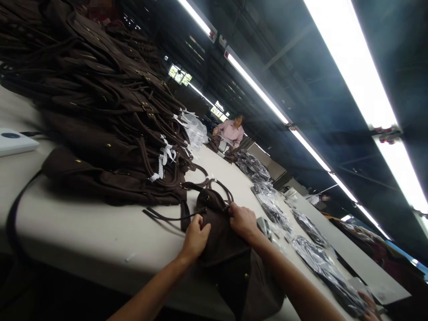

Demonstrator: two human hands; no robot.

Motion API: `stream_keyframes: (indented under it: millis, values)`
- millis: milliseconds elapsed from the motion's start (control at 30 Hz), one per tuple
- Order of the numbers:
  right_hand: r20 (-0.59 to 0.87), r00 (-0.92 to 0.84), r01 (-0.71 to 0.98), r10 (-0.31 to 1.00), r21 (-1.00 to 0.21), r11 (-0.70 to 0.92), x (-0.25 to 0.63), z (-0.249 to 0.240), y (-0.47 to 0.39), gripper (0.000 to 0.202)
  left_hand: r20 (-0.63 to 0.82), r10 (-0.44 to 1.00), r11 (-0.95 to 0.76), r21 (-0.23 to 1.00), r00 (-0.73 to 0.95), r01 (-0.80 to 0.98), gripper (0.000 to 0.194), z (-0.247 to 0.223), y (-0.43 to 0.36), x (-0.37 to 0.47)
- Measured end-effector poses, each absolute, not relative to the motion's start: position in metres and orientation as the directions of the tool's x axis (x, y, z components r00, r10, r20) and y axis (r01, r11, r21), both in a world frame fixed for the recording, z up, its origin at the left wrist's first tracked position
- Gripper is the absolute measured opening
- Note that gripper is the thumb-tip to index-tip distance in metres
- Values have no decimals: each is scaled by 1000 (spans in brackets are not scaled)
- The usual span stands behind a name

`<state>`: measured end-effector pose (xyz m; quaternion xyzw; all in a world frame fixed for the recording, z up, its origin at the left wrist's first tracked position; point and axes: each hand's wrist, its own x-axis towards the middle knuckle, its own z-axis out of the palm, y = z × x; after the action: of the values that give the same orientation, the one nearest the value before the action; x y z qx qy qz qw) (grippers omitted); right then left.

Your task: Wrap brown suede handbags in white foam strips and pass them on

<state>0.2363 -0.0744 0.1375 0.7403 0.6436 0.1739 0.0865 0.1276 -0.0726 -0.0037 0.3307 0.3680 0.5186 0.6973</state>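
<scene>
A dark brown fabric bag with thin straps and brass-coloured studs lies over the near edge of the white table. My left hand pinches the bag's left side, close to a thin dark strap end. On its upper right side, my right hand grips the bag near the strap loops, fingers closed on the fabric. Just left of it rises a large pile of similar brown bags, with white zip-like tags hanging among their straps.
Bags in clear plastic line the table's right side, with more beyond. A person in a pink shirt stands at the far end. A white device sits at far left. Another person's hand shows at lower right.
</scene>
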Motion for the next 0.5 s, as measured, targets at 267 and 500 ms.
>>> stream_keyframes:
  millis: [267, 500]
  values:
    - [82, 55, 952, 995, 295, -76, 141, 65, -70, 20, -44, 999, 45, 998, 28, -36, 17, -24, -85, 79]
    - [98, 175, 958, 980, 214, -193, 164, 65, -64, 22, -73, 983, 63, 996, 168, 63, 15, -32, -85, 66]
